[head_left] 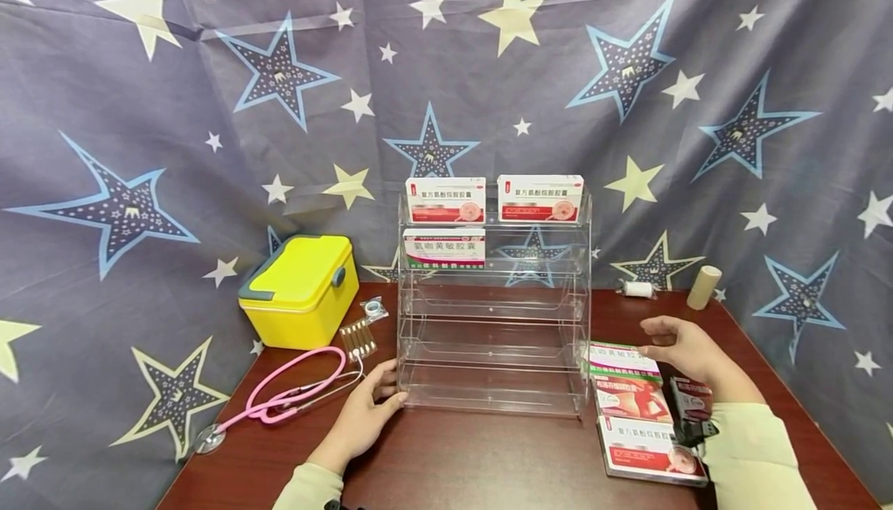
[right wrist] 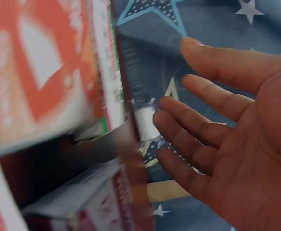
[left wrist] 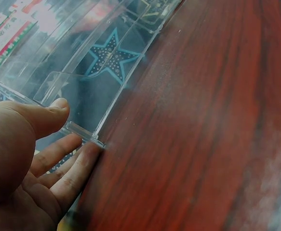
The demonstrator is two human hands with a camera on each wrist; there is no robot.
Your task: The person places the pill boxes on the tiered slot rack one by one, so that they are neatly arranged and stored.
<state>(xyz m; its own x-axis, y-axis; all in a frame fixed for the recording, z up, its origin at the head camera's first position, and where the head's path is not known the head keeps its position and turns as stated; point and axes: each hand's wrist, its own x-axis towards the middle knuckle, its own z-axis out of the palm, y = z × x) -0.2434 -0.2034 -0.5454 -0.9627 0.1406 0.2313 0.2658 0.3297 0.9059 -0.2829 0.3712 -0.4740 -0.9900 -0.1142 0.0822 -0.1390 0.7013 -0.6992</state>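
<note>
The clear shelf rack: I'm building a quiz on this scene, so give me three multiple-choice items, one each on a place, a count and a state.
1. Where is the yellow case?
A. Left of the clear rack
B. On the rack's top tier
C. Under the right hand

2. How many boxes stand in the rack?
A. One
B. Three
C. Six

3. What is the left hand doing?
A. Gripping the pink stethoscope
B. Touching the rack's lower corner, fingers straight
C. Lifting a box

Answers: 1 A, it sits on the table beside the rack's left edge. 2 B, two on top, one below. 3 B, the left wrist view shows straight fingers at the corner.
</note>
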